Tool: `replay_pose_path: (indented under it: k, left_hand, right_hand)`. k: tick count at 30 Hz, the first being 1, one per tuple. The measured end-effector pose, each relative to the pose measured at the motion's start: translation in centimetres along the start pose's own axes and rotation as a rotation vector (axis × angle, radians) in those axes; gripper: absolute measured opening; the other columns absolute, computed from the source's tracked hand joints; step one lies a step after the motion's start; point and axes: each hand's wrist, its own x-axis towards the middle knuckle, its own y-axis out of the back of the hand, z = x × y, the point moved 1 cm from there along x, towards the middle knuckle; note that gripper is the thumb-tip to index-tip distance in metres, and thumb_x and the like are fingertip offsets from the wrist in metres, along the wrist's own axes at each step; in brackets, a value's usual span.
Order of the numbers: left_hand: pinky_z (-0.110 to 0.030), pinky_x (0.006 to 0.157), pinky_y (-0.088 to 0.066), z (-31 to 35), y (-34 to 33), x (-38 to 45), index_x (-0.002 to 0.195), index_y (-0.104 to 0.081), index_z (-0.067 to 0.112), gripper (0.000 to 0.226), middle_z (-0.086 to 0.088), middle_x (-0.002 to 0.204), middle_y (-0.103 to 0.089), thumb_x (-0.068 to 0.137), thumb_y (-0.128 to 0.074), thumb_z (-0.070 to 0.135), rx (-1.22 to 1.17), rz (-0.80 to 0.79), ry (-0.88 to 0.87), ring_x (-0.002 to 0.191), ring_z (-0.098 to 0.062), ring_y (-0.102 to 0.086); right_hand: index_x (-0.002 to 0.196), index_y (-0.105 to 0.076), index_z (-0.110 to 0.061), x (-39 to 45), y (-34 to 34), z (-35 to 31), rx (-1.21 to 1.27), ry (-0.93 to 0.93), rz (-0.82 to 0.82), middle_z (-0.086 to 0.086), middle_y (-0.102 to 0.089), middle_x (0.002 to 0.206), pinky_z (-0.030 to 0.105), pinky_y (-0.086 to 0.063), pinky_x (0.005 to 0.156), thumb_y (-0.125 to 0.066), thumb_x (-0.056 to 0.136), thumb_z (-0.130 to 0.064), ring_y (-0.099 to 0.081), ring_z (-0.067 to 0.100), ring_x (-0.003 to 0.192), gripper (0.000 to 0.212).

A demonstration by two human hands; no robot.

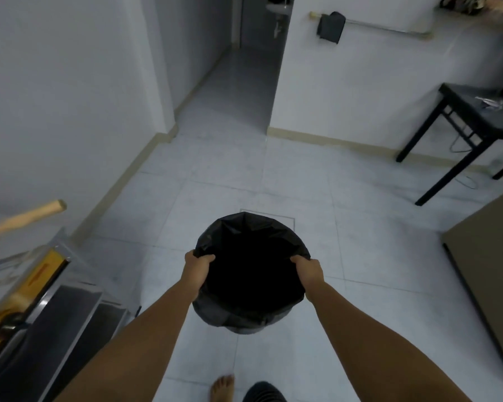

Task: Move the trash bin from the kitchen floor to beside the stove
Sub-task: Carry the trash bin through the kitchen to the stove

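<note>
A round trash bin (pixel 251 274) lined with a black plastic bag is held in front of me above the white tiled floor. My left hand (pixel 197 269) grips the left side of its rim. On the right side of the rim, my right hand (pixel 307 272) is closed around the bag's edge. The inside of the bin is too dark to see. At the lower left stands a metal stove unit (pixel 41 288) with a yellow panel.
A wooden handle (pixel 24 219) sticks out above the stove unit. A black table (pixel 474 123) stands at the right wall, and a dark cabinet (pixel 488 274) is at the right edge. A corridor (pixel 233 91) runs ahead. My bare foot (pixel 222 388) is on the floor below.
</note>
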Motion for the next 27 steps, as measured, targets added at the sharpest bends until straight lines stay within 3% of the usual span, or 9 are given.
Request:
replay_pose_path:
  k: [4,7,9,12,16,19,23,27]
  left_hand:
    - [-0.044,0.099,-0.049,3.6,-0.6,4.3,0.139,-0.049,0.005,0.056,-0.018,0.127,-0.064,0.087,-0.061,0.018,-0.029,0.021,0.021,0.11,-0.035,-0.062]
    - [-0.047,0.102,-0.047,6.1,-0.8,7.9,0.14,-0.047,0.007,0.055,-0.017,0.131,-0.062,0.088,-0.06,0.019,-0.059,0.052,0.044,0.117,-0.038,-0.06]
    - [-0.051,0.106,-0.046,6.8,-0.5,10.9,0.142,-0.045,0.008,0.064,-0.016,0.132,-0.061,0.083,-0.062,0.024,-0.077,0.078,0.065,0.119,-0.039,-0.059]
    - [-0.056,0.107,-0.045,7.4,0.1,16.8,0.144,-0.044,0.012,0.078,-0.017,0.134,-0.061,0.071,-0.064,0.032,-0.11,0.116,0.083,0.118,-0.039,-0.06]
    - [-0.056,0.104,-0.047,10.9,0.1,22.2,0.142,-0.046,0.014,0.075,-0.016,0.131,-0.063,0.072,-0.064,0.034,-0.172,0.201,0.106,0.115,-0.039,-0.062]
    - [-0.056,0.106,-0.045,13.6,0.0,23.6,0.142,-0.044,0.012,0.064,-0.015,0.131,-0.062,0.083,-0.06,0.03,-0.201,0.27,0.12,0.117,-0.039,-0.061]
    - [-0.058,0.108,-0.044,15.5,1.2,26.5,0.141,-0.042,0.012,0.061,-0.012,0.134,-0.059,0.085,-0.058,0.032,-0.293,0.367,0.13,0.12,-0.038,-0.058]
    - [-0.059,0.106,-0.044,15.1,4.6,29.8,0.145,-0.039,0.016,0.067,-0.015,0.136,-0.058,0.083,-0.058,0.03,-0.402,0.471,0.139,0.12,-0.04,-0.058]
  right_hand:
    - [0.138,-0.047,0.002,4.7,-2.4,-4.5,-0.04,0.004,-0.012,0.019,-0.059,0.117,0.039,-0.045,0.084,-0.058,0.091,-0.02,-0.054,0.032,0.097,0.053]
    - [0.137,-0.047,0.002,8.5,-4.5,-8.3,-0.067,0.01,-0.035,0.017,-0.057,0.112,0.039,-0.044,0.086,-0.057,0.092,-0.02,-0.053,0.033,0.099,0.051]
    - [0.138,-0.046,0.003,11.3,-6.2,-10.5,-0.097,-0.004,-0.06,0.015,-0.056,0.11,0.039,-0.045,0.085,-0.058,0.091,-0.022,-0.053,0.032,0.097,0.054]
    - [0.144,-0.042,0.0,15.3,-8.9,-14.3,-0.146,-0.004,-0.111,0.018,-0.059,0.124,0.042,-0.049,0.088,-0.061,0.088,-0.028,-0.058,0.034,0.101,0.065]
    - [0.149,-0.034,0.0,20.9,-12.7,-20.2,-0.251,0.041,-0.176,0.016,-0.055,0.118,0.039,-0.045,0.084,-0.058,0.092,-0.025,-0.054,0.031,0.095,0.066]
    - [0.152,-0.028,-0.002,23.7,-15.5,-23.7,-0.367,0.073,-0.221,0.019,-0.052,0.136,0.041,-0.045,0.087,-0.059,0.091,-0.028,-0.056,0.036,0.109,0.073]
    - [0.148,-0.035,-0.004,27.3,-20.0,-27.5,-0.469,0.103,-0.313,0.019,-0.055,0.133,0.048,-0.049,0.093,-0.061,0.083,-0.032,-0.058,0.037,0.111,0.075]
    - [0.146,-0.036,-0.003,28.8,-25.9,-30.7,-0.553,0.141,-0.407,0.019,-0.055,0.133,0.04,-0.045,0.085,-0.061,0.084,-0.029,-0.057,0.036,0.111,0.072]
